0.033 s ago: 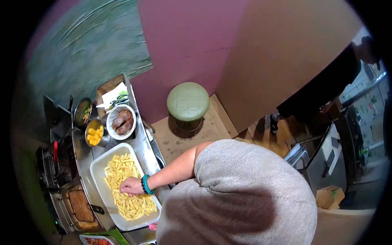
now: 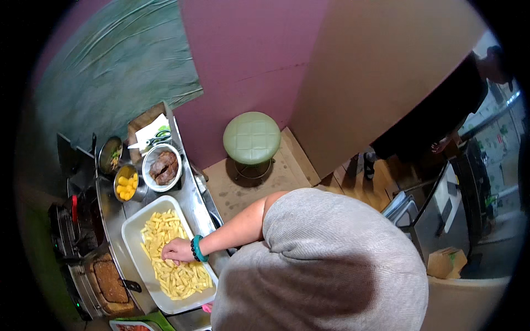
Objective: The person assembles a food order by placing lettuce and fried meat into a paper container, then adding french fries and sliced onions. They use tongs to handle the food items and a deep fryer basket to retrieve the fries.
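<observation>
head view: curled right hand (image 2: 176, 251) touches yellow strips (image 2: 182, 284); i can't see if clamped.

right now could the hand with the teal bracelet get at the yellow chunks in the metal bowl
Probably yes: the hand is among the fries, and the metal bowl stands uncovered past the rim of the white tray, its yellow chunks in plain view; only that rim seems to intervene.

Marginal shift of view: white bowl of meat (image 2: 164, 168), beyond the white tray (image 2: 144, 270), and green-topped stool (image 2: 252, 137), beyond and right of that tray, now showing slightly further left and lower.
</observation>
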The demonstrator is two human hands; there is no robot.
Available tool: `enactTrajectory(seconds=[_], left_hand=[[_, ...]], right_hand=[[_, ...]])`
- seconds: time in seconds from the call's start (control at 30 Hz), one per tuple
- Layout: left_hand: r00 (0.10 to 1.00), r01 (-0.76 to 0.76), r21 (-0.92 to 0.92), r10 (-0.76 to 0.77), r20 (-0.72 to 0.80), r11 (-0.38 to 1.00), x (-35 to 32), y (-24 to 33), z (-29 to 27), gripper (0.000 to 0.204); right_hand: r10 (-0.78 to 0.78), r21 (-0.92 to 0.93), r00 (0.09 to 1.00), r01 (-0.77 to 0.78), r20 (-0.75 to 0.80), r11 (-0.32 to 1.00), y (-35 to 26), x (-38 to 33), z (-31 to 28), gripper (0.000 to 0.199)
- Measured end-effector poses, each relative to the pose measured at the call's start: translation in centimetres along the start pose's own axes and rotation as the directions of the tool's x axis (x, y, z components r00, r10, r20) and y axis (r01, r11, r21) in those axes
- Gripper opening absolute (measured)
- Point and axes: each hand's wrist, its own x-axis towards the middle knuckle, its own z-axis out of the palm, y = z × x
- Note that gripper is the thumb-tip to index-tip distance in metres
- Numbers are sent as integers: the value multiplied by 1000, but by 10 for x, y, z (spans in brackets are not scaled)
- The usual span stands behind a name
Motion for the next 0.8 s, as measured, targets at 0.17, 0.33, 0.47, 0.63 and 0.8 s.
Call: enactTrajectory(seconds=[0.17,0.33,0.47,0.63,0.8], left_hand=[[999,-37,-4,37,8,999,-1,-2,2,52],[999,-33,22,32,20,999,6,-13,-4,54],[994,37,30,-39,101,999,6,-36,-15,55],[956,212,29,-213,202,977,-2,-31,-34,56],[966,220,27,-222,129,975,-15,-44,-31,61]], right_hand=[[39,17,991,-37,-128,999,7,-6,-22,21],[60,-57,994,-65,-86,996,17,-9,-22,20],[97,-20,991,-99,-97,995,51,-7,-24,24],[143,-42,938,-165,-314,985,26,-5,-77,53],[107,-364,890,-288,-443,886,31,48,-127,70]])
